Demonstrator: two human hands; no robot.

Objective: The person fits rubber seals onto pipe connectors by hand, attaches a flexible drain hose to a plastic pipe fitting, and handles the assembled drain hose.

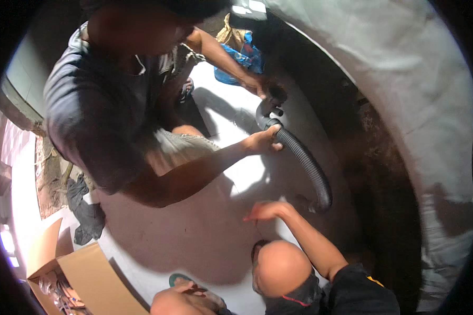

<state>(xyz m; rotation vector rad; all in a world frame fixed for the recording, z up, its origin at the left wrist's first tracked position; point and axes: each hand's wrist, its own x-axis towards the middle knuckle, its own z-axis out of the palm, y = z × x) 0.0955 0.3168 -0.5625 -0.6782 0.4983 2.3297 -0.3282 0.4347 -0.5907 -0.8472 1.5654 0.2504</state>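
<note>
My right hand (268, 211) is stretched out over the floor, a little blurred, with its fingers apart and nothing visible in them. It is below and left of a black corrugated hose (304, 156). Low in the view, my left hand (198, 294) hangs by my knee, fingers loosely bent and apart. Beside it shows a green rounded edge (179, 277) of something I cannot make out. Another person grips the hose near its upper end with one hand (263, 140). That person's other hand (254, 85) is at the dark curved end piece (268, 107).
An open cardboard box (97, 278) with mixed small items stands at lower left. Dark cloth (86, 212) lies behind it. A blue plastic bag (242, 63) sits at the back. Pale sheeting (436, 105) hangs at right. The other person crouches at upper left.
</note>
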